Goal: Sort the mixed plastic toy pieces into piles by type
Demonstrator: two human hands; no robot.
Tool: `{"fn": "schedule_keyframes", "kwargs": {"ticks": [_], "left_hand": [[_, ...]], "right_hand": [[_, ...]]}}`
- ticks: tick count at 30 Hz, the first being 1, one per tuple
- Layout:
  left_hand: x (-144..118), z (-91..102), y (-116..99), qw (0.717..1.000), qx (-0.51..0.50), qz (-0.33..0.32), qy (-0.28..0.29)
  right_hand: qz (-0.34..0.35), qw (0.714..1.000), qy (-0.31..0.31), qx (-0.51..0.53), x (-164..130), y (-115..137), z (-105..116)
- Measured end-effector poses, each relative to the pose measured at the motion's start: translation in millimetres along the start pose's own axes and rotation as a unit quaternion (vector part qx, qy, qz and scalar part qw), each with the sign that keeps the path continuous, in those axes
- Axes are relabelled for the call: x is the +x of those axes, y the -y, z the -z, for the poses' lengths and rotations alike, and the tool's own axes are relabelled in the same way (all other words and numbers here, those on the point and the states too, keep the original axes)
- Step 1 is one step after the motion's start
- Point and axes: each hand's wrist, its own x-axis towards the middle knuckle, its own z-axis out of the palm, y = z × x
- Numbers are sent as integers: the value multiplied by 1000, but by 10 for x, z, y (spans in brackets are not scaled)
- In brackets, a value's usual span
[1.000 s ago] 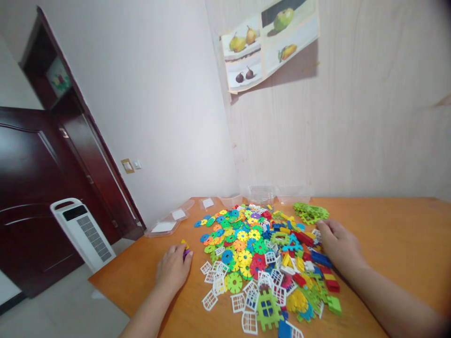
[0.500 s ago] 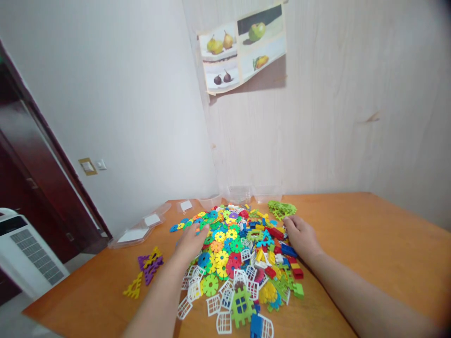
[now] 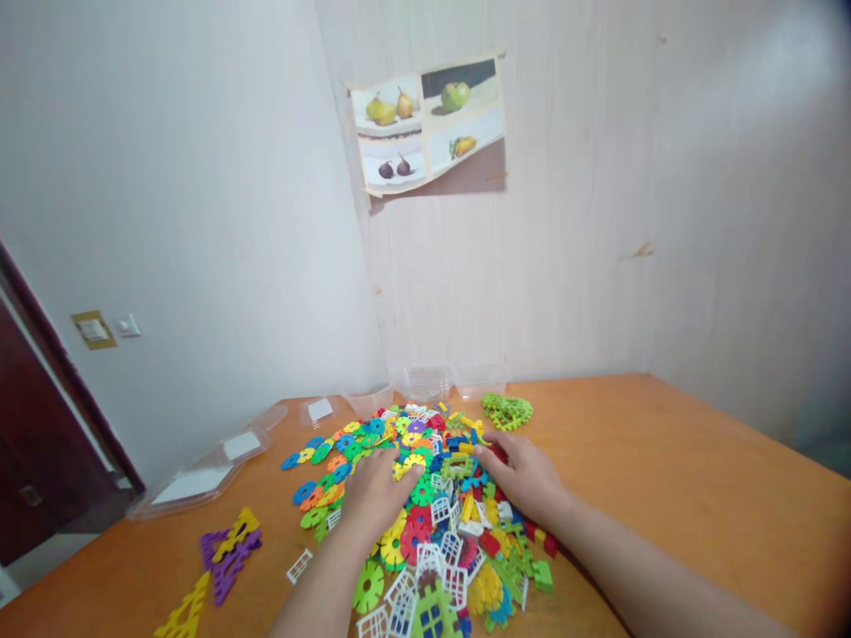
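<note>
Head view:
Surface: we see an orange wooden table (image 3: 665,461) set into a corner of pale walls, with a fruit poster (image 3: 429,124) above.
Containers: clear plastic tubs (image 3: 425,383) by the wall (contents unclear to us).
Pile: colourful plastic interlocking pieces (image 3: 425,496) heaped mid-table.
Hands: left hand (image 3: 378,492) and right hand (image 3: 522,474) lie flat and open on the heap, gripping nothing.

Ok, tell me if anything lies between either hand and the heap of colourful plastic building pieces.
Nothing visible: the left hand and right hand both rest directly on the heap of colourful plastic building pieces on the orange wooden table.
</note>
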Motion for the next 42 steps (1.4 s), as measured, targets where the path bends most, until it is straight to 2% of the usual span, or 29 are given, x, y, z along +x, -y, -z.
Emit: {"fn": "schedule_keyframes", "kwargs": {"ticks": [4, 10, 17, 22, 26, 30, 36, 39, 42], "left_hand": [[21, -44, -4, 998, -30, -50, -23], [9, 13, -100, 995, -47, -85, -39], [-11, 86, -205, 992, -52, -99, -50], [-20, 100, -228, 992, -50, -112, -39], [-25, 114, -242, 994, -39, -99, -33], [-34, 133, -248, 995, -37, -80, -36], [-41, 154, -251, 997, -36, -63, -30], [-41, 155, -260, 997, -33, -59, -27], [-44, 156, -274, 998, -26, -57, -27]], "right_hand": [[55, 998, 11, 7, -46, 122, -6], [48, 997, -11, 63, -76, 159, 24], [135, 988, 66, -21, -145, 413, 75], [110, 988, 74, -82, -151, 544, -82], [103, 991, 64, -54, -80, 544, -106], [45, 998, -3, -45, 163, 367, 23], [-98, 986, -100, -89, 553, -282, 311], [-139, 978, -118, -97, 602, -552, 374], [-148, 977, -123, -92, 647, -686, 368]]}}
